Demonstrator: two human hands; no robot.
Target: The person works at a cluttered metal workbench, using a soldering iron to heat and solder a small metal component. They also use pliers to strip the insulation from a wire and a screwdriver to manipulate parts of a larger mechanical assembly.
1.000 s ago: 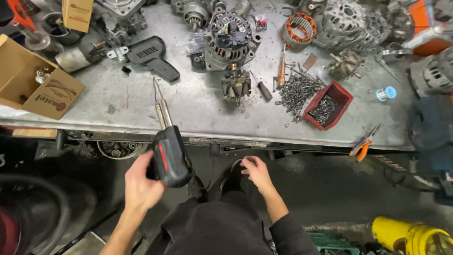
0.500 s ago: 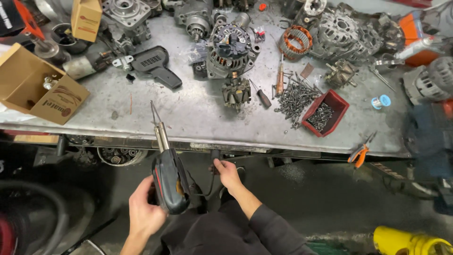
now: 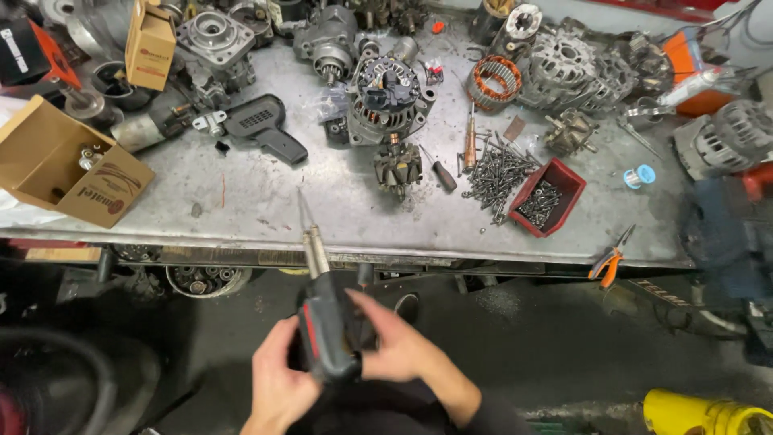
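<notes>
- Your left hand grips the soldering gun; your right hand clasps its side.
- Long axis runs up-frame; 2 thin metal prongs point at the grey steel surface.
- Body: dark, chunky plastic.

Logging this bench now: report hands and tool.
Left hand and right hand both grip soldering gun. Tip points at workbench. Nothing blocking.
</notes>
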